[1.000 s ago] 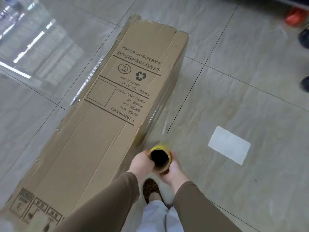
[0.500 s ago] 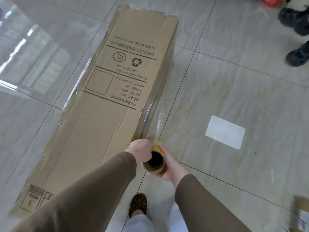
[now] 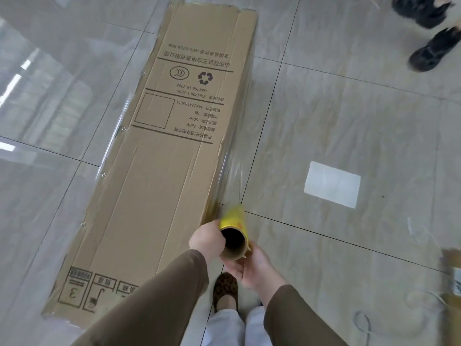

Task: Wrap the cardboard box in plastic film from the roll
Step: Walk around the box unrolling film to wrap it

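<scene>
the cardboard box (image 3: 174, 156) lies long on the floor, running far-left from the roll (image 3: 233, 236); left hand (image 3: 205, 242) and right hand (image 3: 252, 267) both grip the roll at its near-right edge.

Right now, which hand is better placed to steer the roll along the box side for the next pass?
Left, probably. The left hand grips the roll on the side nearest the cardboard box, where the film feeds onto its edge. The right hand cups the roll's end from below, farther from the box.
</scene>
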`<act>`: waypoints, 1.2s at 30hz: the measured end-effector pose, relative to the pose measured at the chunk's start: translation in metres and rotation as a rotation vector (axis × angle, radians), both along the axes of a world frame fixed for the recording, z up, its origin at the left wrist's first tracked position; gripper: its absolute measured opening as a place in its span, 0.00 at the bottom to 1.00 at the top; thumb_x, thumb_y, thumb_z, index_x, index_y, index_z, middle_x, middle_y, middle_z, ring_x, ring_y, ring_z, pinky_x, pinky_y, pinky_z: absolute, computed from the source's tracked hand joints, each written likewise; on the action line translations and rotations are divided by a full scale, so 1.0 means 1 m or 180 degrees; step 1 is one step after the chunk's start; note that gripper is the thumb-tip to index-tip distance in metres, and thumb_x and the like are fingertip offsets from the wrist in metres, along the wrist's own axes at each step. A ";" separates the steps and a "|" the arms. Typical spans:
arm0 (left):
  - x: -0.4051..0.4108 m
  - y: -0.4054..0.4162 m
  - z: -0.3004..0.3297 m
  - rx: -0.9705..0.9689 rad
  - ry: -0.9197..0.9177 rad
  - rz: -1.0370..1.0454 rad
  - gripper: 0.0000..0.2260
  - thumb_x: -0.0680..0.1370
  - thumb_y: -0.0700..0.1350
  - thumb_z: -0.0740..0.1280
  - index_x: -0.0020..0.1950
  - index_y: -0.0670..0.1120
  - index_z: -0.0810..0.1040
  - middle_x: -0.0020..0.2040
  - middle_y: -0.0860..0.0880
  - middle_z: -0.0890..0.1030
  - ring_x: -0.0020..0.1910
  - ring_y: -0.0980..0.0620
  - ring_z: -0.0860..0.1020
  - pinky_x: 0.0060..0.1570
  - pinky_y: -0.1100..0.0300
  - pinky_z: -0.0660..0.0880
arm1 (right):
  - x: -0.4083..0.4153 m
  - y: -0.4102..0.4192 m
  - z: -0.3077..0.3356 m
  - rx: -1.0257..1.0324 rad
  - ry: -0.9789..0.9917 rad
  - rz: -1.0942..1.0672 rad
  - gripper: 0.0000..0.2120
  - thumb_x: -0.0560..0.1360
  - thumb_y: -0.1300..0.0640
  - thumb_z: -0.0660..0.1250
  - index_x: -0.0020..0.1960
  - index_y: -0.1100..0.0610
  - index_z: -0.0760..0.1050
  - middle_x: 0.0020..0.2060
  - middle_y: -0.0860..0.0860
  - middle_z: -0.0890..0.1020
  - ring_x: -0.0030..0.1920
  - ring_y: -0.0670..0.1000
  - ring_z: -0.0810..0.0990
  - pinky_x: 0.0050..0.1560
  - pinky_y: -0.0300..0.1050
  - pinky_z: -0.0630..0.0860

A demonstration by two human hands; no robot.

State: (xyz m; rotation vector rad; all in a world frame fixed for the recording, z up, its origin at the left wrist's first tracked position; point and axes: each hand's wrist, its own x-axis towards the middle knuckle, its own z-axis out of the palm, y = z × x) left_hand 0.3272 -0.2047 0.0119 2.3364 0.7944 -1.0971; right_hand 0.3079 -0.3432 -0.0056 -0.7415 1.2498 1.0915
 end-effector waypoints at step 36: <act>-0.148 -0.002 0.018 0.0075 -0.0320 -0.1329 0.20 0.76 0.42 0.63 0.69 0.47 0.70 0.58 0.45 0.79 0.59 0.45 0.76 0.50 0.55 0.76 | -0.154 0.011 0.008 -0.0282 -0.0222 0.0257 0.26 0.78 0.36 0.68 0.64 0.56 0.77 0.46 0.60 0.89 0.54 0.62 0.86 0.57 0.60 0.83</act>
